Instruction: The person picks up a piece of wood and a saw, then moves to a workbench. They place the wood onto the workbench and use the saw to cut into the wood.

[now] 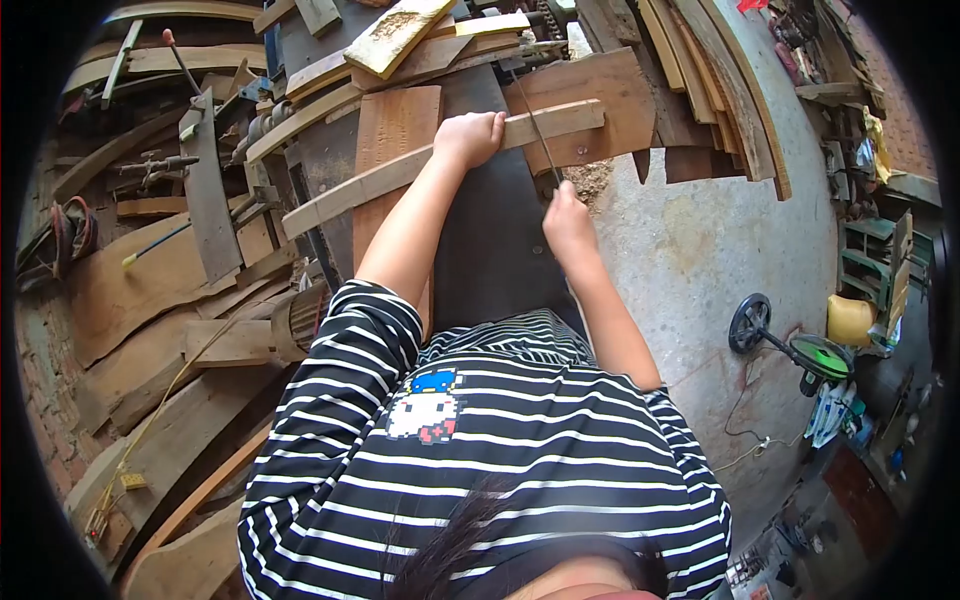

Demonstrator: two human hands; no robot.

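A long pale wooden strip (pixel 375 180) lies slantwise across a dark work surface (pixel 490 240) and a reddish-brown board (pixel 395 120). My left hand (pixel 470 138) is closed over the strip, right of its middle. Close by, my right hand (pixel 570 225) is wrapped round the near end of a narrow dark handsaw (pixel 543 142), seen nearly edge-on. Its blade crosses the strip near the right end; whether it has cut into the wood cannot be made out. My right fingers hide the handle.
Behind the strip are stacked planks (pixel 400 40) and a wide brown board (pixel 590 100). More boards (pixel 715 80) jut out at the upper right. Wood pieces (pixel 150 290) crowd the left side. On the concrete floor (pixel 690 250) stands a green-and-black fan (pixel 820 355) at the right.
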